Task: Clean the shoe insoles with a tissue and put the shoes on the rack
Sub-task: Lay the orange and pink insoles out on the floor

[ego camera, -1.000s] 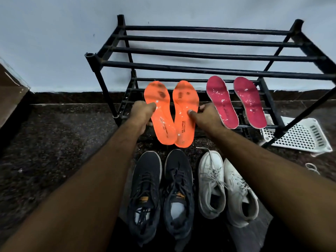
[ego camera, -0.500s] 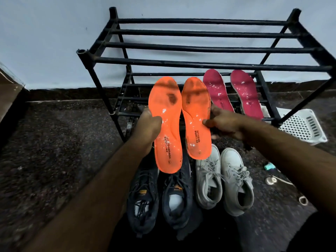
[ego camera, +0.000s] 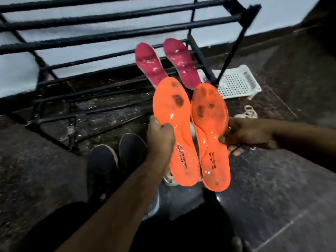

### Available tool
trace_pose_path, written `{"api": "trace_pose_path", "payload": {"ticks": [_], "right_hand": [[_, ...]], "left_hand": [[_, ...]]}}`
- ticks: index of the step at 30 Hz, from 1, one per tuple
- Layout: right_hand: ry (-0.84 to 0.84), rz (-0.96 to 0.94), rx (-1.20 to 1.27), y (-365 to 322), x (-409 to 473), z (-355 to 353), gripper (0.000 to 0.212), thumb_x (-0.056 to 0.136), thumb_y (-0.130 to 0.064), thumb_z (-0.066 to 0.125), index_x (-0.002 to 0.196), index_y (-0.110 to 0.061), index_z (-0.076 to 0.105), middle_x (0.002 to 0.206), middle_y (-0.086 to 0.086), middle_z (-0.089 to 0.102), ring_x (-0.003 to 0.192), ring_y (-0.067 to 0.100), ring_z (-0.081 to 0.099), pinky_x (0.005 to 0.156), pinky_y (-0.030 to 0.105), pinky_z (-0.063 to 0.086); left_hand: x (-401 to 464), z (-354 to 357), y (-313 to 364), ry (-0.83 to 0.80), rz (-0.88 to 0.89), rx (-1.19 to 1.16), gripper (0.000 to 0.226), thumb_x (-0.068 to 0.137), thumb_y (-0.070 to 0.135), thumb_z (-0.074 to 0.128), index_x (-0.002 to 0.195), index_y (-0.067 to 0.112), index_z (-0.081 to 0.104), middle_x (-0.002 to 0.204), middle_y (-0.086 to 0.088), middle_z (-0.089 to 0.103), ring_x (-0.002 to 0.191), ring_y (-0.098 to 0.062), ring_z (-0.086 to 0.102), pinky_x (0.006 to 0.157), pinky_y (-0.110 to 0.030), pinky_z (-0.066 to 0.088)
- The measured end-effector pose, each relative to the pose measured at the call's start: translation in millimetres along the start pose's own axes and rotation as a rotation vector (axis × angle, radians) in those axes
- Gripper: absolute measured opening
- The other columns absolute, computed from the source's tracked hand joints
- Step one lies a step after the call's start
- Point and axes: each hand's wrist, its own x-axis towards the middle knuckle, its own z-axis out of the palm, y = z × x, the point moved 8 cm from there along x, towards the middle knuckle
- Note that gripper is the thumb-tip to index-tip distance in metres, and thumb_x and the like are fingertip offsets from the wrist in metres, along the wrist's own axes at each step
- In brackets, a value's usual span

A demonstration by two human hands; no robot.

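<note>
Holding both orange insoles up now, one per hand: the left hand (ego camera: 160, 135) has its grip pinched around the inner edge of the left orange insole (ego camera: 174, 131), thumb over the top face, and the right hand (ego camera: 249, 133) has its grip pinched on the outer edge of the right orange insole (ego camera: 211, 135). A second ago these two were leaning on the shoe rack (ego camera: 112, 28) next to the pink insoles (ego camera: 167, 62); now they're lifted clear of it and pulled in close, toes pointing away, sitting side by side between the two grips. The pink pair is beyond the grips, leaning on the rack's lower bars, not picked up. You can see dark smudges near the toes and pale flecks down the middle of both orange ones, so I'd guess wiping is up next, but no tissue shows anywhere, so one hand probably has to let go first. The black shoes (ego camera: 116, 159) sit on the floor below the left grip, none on the rack yet. A white basket (ego camera: 236, 82) lies past the right grip.
</note>
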Motion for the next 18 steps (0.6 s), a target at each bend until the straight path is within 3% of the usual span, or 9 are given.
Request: {"api": "trace_pose_path", "payload": {"ticks": [4, 8, 11, 15, 18], "right_hand": [[0.147, 0.081, 0.079, 93, -33, -23, 0.008, 0.097, -0.007, 0.061, 0.104, -0.007, 0.060, 0.080, 0.011, 0.070, 0.065, 0.015, 0.067, 0.055, 0.028, 0.055], [0.227, 0.214, 0.141, 186, -70, -21, 0.008, 0.099, -0.002, 0.056, 0.104, -0.008, 0.058, 0.080, 0.008, 0.069, 0.065, 0.017, 0.069, 0.054, 0.029, 0.055], [0.354, 0.271, 0.181, 244, -85, -21, 0.010, 0.099, -0.002, 0.056, 0.100, -0.011, 0.051, 0.077, 0.006, 0.062, 0.059, 0.016, 0.064, 0.050, 0.028, 0.054], [0.443, 0.291, 0.179, 302, -81, -20, 0.021, 0.097, -0.001, 0.056, 0.096, -0.020, 0.046, 0.087, 0.015, 0.061, 0.060, 0.022, 0.064, 0.051, 0.035, 0.053], [0.510, 0.243, 0.186, 319, -70, -28, 0.026, 0.095, 0.003, 0.057, 0.100, -0.020, 0.046, 0.085, 0.013, 0.061, 0.056, 0.021, 0.065, 0.049, 0.037, 0.054]], "left_hand": [[-46, 69, -12, -0.043, 0.063, 0.154, 0.038, 0.070, 0.021, 0.038, 0.100, 0.006, 0.056, 0.099, -0.022, 0.068, 0.095, -0.040, 0.064, 0.087, -0.052, 0.052], [-98, 140, -46, -0.194, 0.140, 0.356, 0.042, 0.072, 0.018, 0.036, 0.105, 0.001, 0.056, 0.103, -0.023, 0.067, 0.097, -0.038, 0.062, 0.086, -0.045, 0.046], [-119, 176, -80, -0.282, 0.125, 0.488, 0.033, 0.081, 0.013, 0.043, 0.109, -0.002, 0.054, 0.109, -0.026, 0.065, 0.104, -0.040, 0.061, 0.089, -0.043, 0.041], [-122, 208, -130, -0.350, 0.076, 0.661, 0.045, 0.073, 0.022, 0.037, 0.111, 0.003, 0.051, 0.109, -0.028, 0.067, 0.102, -0.045, 0.062, 0.089, -0.049, 0.049], [-124, 219, -164, -0.356, -0.013, 0.697, 0.030, 0.086, 0.006, 0.048, 0.114, -0.004, 0.049, 0.113, -0.030, 0.065, 0.105, -0.044, 0.062, 0.091, -0.047, 0.048]]}}
